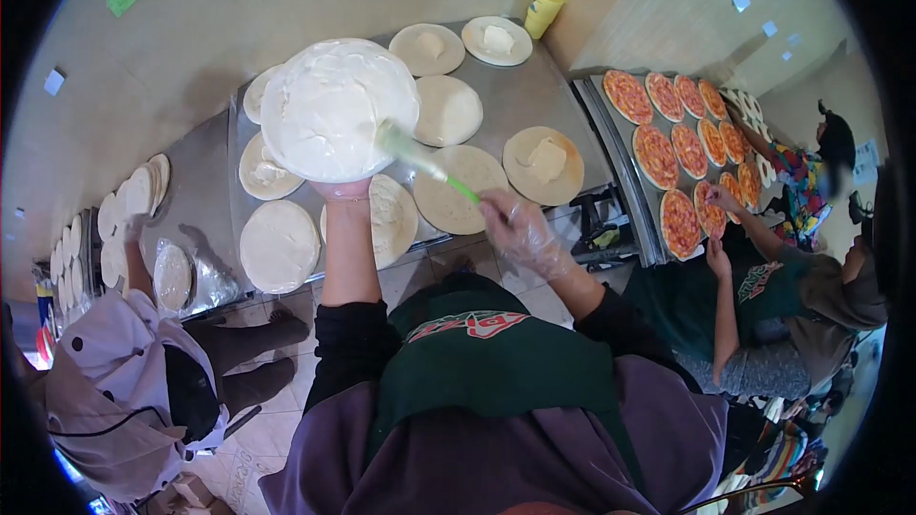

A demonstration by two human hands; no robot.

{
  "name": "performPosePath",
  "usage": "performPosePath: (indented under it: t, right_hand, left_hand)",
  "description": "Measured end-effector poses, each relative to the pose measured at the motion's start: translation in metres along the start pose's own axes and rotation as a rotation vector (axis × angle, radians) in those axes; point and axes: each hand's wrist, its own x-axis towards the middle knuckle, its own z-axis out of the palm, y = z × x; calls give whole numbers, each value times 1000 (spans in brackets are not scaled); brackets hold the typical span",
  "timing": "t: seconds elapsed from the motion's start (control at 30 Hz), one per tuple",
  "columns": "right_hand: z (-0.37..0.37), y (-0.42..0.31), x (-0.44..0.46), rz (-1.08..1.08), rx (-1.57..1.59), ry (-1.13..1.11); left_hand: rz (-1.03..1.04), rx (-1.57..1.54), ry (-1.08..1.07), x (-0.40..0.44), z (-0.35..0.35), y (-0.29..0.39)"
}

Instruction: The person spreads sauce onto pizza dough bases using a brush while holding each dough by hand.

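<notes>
Stirring or scooping is what I seem to be doing: my right fingers (496,212), in a clear glove, are closed round the green handle of a spatula (462,190), its blade against the white cream. The cream (339,105) sits in a big round bowl (326,173) that my left hand (342,193) bears up from below; those fingers are hidden under it, so I cannot tell how wide they are.

I judge the job to be partway along. Done so far: a lump of cream lies on the round of dough (563,176) just beyond my right fingers, on two more far beyond them, and on one to the left of my left wrist. The round just right of that wrist looks partly coated.

Left, as I read it: those lumps are unspread, and the brown round (463,215) beside my right fingertips looks bare. The pale one on the near left of my left wrist is hard to judge. Plenty of cream remains in the bowl.

Well to the right of my fingers, on another worktop (611,124), red-topped rounds (656,155) lie in rows beside a co-worker's hands.
</notes>
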Motion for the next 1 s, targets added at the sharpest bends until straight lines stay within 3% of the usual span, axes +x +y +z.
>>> performPosePath:
  t: [0.03, 0.2, 0.27, 0.33, 0.43, 0.53, 0.57, 0.67, 0.77, 0.83, 1.0]
  right_hand:
    - [2, -6, -7, -113, 48, -12]
    - [-2, -21, -15, -23, 184, -237]
    - [-5, -21, -7, -9, 23, 2]
    - [-17, -24, 7, 324, 115, -17]
    - [-18, -6, 28, 299, 84, 125]
    - [-8, 32, 43, 358, 55, 126]
    - [-9, 17, 49, 332, -152, 123]
    - [6, 33, 55, 186, -288, 158]
    - [2, 21, 67, 182, -167, 132]
    - [1, 16, 71, 180, -175, 73]
    - [-13, 7, 79, -215, -79, -77]
  left_hand:
    - [-34, -53, -83, -2, -8, 2]
    - [-79, 53, 11, 12, -23, -13]
    - [-106, 110, 68, 2, -29, -20]
    - [-126, 179, 112, -4, -30, -24]
    - [-132, 288, 175, -6, -30, -39]
    - [-121, 391, 231, -7, -30, -56]
    - [-118, 412, 235, -6, -27, -64]
    - [-130, 459, 237, -7, -20, -73]
    - [-157, 491, 252, 5, -30, -88]
    - [-186, 247, 179, 6, -62, -84]
    - [-209, 44, 155, 13, -88, -90]
